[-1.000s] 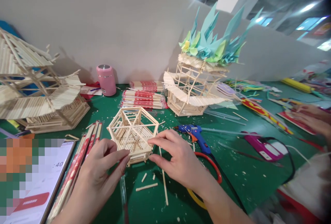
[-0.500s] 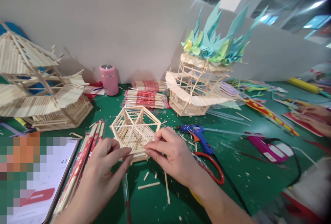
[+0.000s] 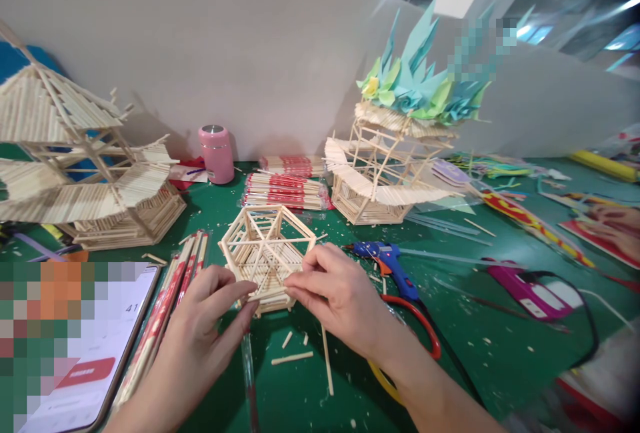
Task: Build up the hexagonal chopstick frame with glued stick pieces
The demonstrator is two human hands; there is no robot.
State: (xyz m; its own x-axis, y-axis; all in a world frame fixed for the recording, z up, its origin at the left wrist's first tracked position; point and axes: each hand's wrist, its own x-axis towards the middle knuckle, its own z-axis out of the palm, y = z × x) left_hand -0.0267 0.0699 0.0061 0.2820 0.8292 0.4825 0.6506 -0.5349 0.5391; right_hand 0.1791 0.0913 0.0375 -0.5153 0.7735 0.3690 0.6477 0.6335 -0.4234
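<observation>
A small hexagonal frame of wooden sticks [image 3: 265, 253] stands on the green table [image 3: 465, 346] in front of me. My left hand [image 3: 205, 319] touches its near left side, fingers pinched together at the lower edge. My right hand [image 3: 335, 293] pinches the near right side of the frame with thumb and fingertips. Whether a loose stick is between my fingers I cannot tell. Short cut sticks [image 3: 293, 357] lie on the table just under my hands.
Wrapped chopstick packs [image 3: 170, 299] lie to the left beside a phone [image 3: 75, 353]. A blue glue gun [image 3: 385, 259] and red-handled scissors [image 3: 420, 333] lie right. Two stick pagodas [image 3: 85, 173] [image 3: 385, 166], a pink cup [image 3: 217, 153] and more packs [image 3: 285, 189] stand behind. Another person's hand [image 3: 615, 226] is far right.
My right hand has drawn in to the frame's near right edge and pinched it. My left hand stays on the near left side. The view has shifted slightly.
</observation>
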